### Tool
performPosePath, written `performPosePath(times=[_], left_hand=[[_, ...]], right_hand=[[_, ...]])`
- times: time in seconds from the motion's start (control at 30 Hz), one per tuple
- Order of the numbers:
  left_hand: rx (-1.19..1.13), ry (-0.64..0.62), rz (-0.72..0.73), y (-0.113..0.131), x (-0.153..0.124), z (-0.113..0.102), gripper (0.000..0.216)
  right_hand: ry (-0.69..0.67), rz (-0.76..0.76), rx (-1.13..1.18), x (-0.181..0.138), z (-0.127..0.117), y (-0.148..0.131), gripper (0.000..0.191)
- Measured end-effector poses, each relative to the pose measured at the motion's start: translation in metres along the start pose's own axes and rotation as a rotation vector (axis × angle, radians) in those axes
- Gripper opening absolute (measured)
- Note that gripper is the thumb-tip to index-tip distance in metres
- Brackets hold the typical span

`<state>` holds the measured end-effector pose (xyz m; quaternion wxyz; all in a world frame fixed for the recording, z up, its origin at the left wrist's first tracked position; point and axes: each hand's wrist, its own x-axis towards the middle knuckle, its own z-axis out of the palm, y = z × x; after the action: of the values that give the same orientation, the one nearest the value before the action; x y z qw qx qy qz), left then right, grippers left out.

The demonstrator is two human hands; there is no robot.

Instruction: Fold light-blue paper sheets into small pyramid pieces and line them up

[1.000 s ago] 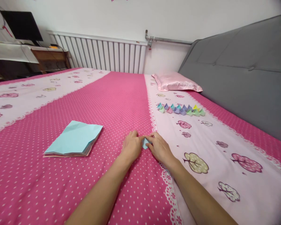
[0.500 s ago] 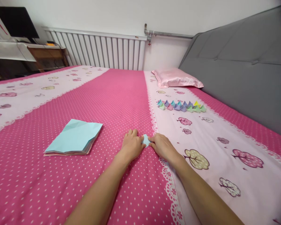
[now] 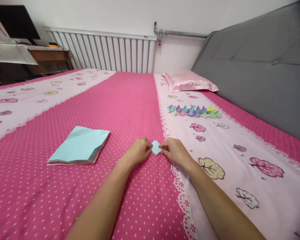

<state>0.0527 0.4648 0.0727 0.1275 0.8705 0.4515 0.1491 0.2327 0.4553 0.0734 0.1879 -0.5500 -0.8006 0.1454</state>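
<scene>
A small folded piece of light blue paper (image 3: 155, 147) lies on the pink dotted bedspread (image 3: 130, 106) between my two hands. My left hand (image 3: 137, 151) pinches its left edge with closed fingers. My right hand (image 3: 173, 150) pinches its right edge the same way. A stack of square paper sheets (image 3: 78, 146), light blue on top, lies to the left of my hands. A row of several small folded paper shapes (image 3: 194, 112) in blue, purple, pink, green and yellow sits further back on the right.
A pink satin pillow (image 3: 188, 81) lies at the far right by the grey padded headboard (image 3: 260, 63). A white radiator (image 3: 102, 51) runs along the back wall. A wooden desk with a dark monitor (image 3: 13, 21) stands at the far left.
My hands have drawn slightly apart and lifted from pressing flat, so more of the blue paper shows between the fingertips. The view has tilted down a little.
</scene>
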Motion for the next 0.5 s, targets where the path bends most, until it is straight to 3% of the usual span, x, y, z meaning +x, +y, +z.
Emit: performPosePath(times=[0.27,0.5], left_hand=[[-0.018,0.0,0.008,0.0003,0.0002,0.0014,0.022],[-0.008,-0.01,-0.074,0.0054,0.0029,0.0013,0.026]], right_hand=[[-0.007,-0.006,0.098,0.0001,-0.0014,0.0023,0.014],[0.021,0.02,0.117,0.0013,0.0027,0.0047,0.018]])
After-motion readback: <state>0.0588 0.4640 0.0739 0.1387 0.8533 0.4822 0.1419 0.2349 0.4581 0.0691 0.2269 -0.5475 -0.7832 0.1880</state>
